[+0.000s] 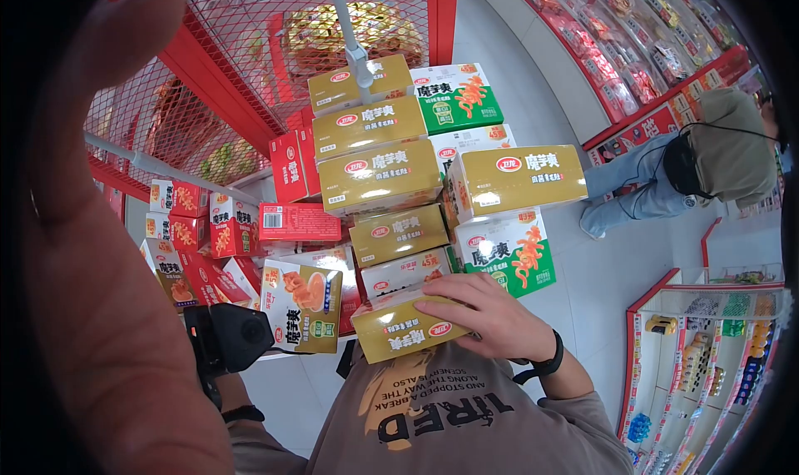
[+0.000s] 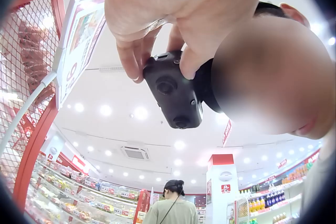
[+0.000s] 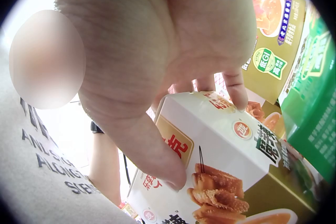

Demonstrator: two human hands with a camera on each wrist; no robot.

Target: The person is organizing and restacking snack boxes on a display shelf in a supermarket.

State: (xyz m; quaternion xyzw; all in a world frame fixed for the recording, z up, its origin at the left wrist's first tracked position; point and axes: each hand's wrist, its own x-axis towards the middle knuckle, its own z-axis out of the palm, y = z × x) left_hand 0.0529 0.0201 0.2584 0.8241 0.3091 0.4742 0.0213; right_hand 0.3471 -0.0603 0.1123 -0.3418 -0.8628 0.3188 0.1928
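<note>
My left hand [image 2: 184, 3], raised to the head, pinches a black head-worn camera [image 2: 173, 92] between thumb and fingers. In the head view that same hand [image 1: 125, 300] looms large and blurred along the left side. My right hand [image 1: 495, 313] grips a gold-and-white snack box [image 1: 408, 325] close to the shirt front. The right wrist view shows the thumb lying along the near face of this box [image 3: 220, 145], with the other fingers over its far edge. Beside it stand stacked gold snack boxes [image 1: 383, 175] and a gold-fronted box [image 1: 301, 308].
Green-and-white boxes [image 1: 458, 96] and red boxes [image 1: 300, 223] sit around the stack. A red mesh cage [image 1: 229, 67] rises behind it, with a pale pole [image 1: 345, 25] in front. Another person [image 1: 707, 154] stands to the right, between snack shelves [image 1: 616, 50] and a lower rack [image 1: 699, 367].
</note>
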